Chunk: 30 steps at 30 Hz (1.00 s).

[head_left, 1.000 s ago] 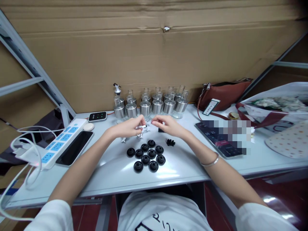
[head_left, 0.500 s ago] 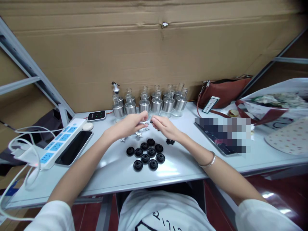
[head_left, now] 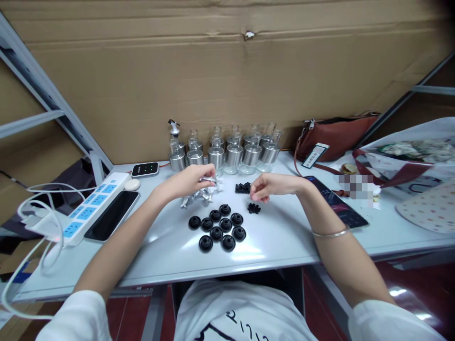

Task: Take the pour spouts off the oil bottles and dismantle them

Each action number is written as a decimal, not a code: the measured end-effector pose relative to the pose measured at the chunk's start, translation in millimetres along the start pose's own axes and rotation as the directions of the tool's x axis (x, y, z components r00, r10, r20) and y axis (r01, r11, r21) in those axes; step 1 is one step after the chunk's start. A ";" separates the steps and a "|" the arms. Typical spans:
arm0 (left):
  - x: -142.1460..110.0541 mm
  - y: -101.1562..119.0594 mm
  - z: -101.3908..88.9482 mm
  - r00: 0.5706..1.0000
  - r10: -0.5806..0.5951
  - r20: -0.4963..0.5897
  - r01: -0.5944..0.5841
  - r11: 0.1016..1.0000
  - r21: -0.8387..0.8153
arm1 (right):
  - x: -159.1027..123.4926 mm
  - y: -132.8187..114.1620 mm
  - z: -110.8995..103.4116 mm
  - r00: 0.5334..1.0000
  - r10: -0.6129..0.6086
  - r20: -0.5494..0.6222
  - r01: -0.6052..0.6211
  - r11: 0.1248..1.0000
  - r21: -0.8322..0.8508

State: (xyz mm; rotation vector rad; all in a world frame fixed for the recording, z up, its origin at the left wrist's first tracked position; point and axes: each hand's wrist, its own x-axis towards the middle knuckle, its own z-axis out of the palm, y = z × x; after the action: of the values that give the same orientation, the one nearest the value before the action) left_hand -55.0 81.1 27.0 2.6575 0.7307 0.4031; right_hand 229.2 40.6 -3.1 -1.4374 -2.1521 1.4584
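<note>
In the head view my left hand (head_left: pixel 199 179) is closed around a small silver metal piece (head_left: pixel 207 179), above a loose pile of similar shiny silver pieces (head_left: pixel 203 195). My right hand (head_left: pixel 266 185) has its fingertips pinched together beside a dark row of small black parts (head_left: pixel 242 188). Whatever is between those fingertips, if anything, cannot be made out. Just below it lies a little cluster of black parts (head_left: pixel 254 208). Several round black stoppers (head_left: pixel 225 224) are grouped on the table in front of both hands.
Glass bottles with steel sleeves (head_left: pixel 233 154) line the back, one wearing a pourer (head_left: pixel 174 127). On the left are a power strip (head_left: pixel 93 210), a dark phone (head_left: pixel 113 215) and a small display device (head_left: pixel 145 169). A brown bag (head_left: pixel 337 135) and another phone (head_left: pixel 337 201) lie right.
My right hand has moved right, away from the left hand and its silver piece, to the black parts. A dark bit showed at its fingertips before. My left hand stays nearly in place.
</note>
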 end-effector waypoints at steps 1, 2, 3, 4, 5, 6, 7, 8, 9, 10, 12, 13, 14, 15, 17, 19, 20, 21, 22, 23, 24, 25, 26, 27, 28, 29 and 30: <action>0.1 -0.5 0.0 1.000 0.001 0.003 -0.001 1.000 0.002 | 1.2 2.9 0.1 1.000 0.030 -0.001 -0.030 0.999 -0.013; 0.2 -1.0 0.2 1.000 0.002 0.005 -0.002 1.000 0.005 | 2.9 5.6 0.5 0.998 0.057 -0.008 -0.057 0.998 -0.027; 0.3 -1.5 0.6 1.000 0.002 0.009 -0.002 1.000 0.007 | 4.8 7.9 1.1 0.997 0.081 -0.020 -0.082 0.996 -0.041; 0.5 -2.0 1.1 1.000 0.001 0.014 -0.001 1.000 0.009 | 6.8 9.7 1.8 0.994 0.103 -0.032 -0.105 0.993 -0.057; 0.6 -2.4 1.8 1.000 0.000 0.019 -0.001 1.000 0.011 | 8.8 11.1 2.7 0.991 0.125 -0.043 -0.128 0.989 -0.072; 0.8 -2.8 2.7 1.000 0.000 0.026 0.000 1.000 0.013 | 10.7 12.0 3.7 0.988 0.147 -0.053 -0.152 0.985 -0.087; 1.0 -3.1 3.5 1.000 -0.002 0.032 0.001 1.000 0.015 | 12.3 12.5 4.8 0.984 0.169 -0.059 -0.174 0.979 -0.101; 1.2 -3.4 4.4 0.999 -0.003 0.037 0.003 1.000 0.018 | 13.7 12.7 6.0 0.980 0.190 -0.063 -0.197 0.974 -0.112; 1.4 -3.7 5.1 0.999 -0.005 0.042 0.004 1.000 0.020 | 14.9 12.6 7.2 0.975 0.211 -0.064 -0.217 0.968 -0.122; 1.6 -3.9 5.6 0.999 -0.007 0.046 0.006 1.000 0.022 | 15.7 12.1 8.4 0.971 0.229 -0.063 -0.236 0.963 -0.129; 2.0 -4.2 6.1 0.999 -0.011 0.052 0.010 1.000 0.024 | 16.4 10.6 10.5 0.964 0.259 -0.057 -0.265 0.954 -0.143; 2.1 -4.1 6.2 0.999 -0.014 0.053 0.013 1.000 0.025 | 16.2 9.5 11.5 0.961 0.271 -0.052 -0.276 0.949 -0.150; 2.2 -3.9 6.1 0.998 -0.017 0.053 0.015 1.000 0.026 | 15.8 8.2 12.3 0.959 0.280 -0.047 -0.284 0.946 -0.155; 2.3 -3.6 6.1 0.998 -0.020 0.054 0.018 0.999 0.028 | 15.2 6.7 12.9 0.957 0.286 -0.038 -0.289 0.944 -0.160; 2.3 -2.6 5.9 0.998 -0.026 0.057 0.024 0.999 0.029 | 14.0 3.5 14.0 0.956 0.294 -0.015 -0.292 0.942 -0.166; 2.2 -1.4 5.7 0.998 -0.032 0.063 0.030 0.999 0.031 | 13.3 0.3 14.9 0.956 0.292 -0.002 -0.288 0.941 -0.178; 2.1 -0.7 5.6 0.997 -0.034 0.065 0.032 0.999 0.032 | 13.4 -1.2 15.3 0.958 0.285 -0.008 -0.281 0.941 -0.190; 2.0 -0.1 5.6 0.997 -0.036 0.065 0.034 0.999 0.034 | 13.7 -2.4 15.8 0.962 0.273 -0.024 -0.272 0.940 -0.206; 1.9 0.4 5.6 0.997 -0.035 0.064 0.033 0.999 0.035 | 14.3 -3.4 16.4 0.966 0.257 -0.043 -0.260 0.939 -0.225; 1.9 0.8 5.6 0.997 -0.032 0.064 0.030 0.999 0.035 | 15.1 -4.0 17.1 0.970 0.238 -0.060 -0.245 0.939 -0.242; 1.8 1.0 5.6 0.998 -0.026 0.063 0.024 0.999 0.035 | 15.9 -4.2 17.9 0.973 0.219 -0.070 -0.230 0.939 -0.257; 1.8 1.1 5.7 0.998 -0.018 0.063 0.016 0.999 0.033 | 16.8 -4.0 18.6 0.976 0.204 -0.073 -0.216 0.939 -0.267; 1.8 1.1 5.7 0.998 -0.008 0.064 0.006 1.000 0.031 | 17.5 -3.5 19.3 0.979 0.192 -0.071 -0.204 0.941 -0.271; 1.8 0.8 5.5 0.998 0.003 0.064 -0.005 1.000 0.029 | 17.9 -2.7 19.6 0.981 0.181 -0.070 -0.193 0.943 -0.270; 1.8 0.5 5.3 0.998 0.014 0.062 -0.016 1.000 0.027 | 18.0 -1.9 19.6 0.983 0.168 -0.072 -0.181 0.947 -0.267; 1.7 0.0 4.8 0.998 0.024 0.057 -0.025 0.999 0.025 | 17.8 -1.3 19.2 0.985 0.151 -0.080 -0.167 0.951 -0.260; 1.7 -0.6 4.3 0.998 0.032 0.048 -0.033 0.999 0.021 | 17.2 -1.2 18.6 0.987 0.130 -0.092 -0.149 0.957 -0.250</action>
State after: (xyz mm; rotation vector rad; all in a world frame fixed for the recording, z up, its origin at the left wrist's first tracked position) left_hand -52.4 81.3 23.2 2.6930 0.6815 0.3406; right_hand 208.4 42.3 -17.6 -1.7333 -2.3010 1.1776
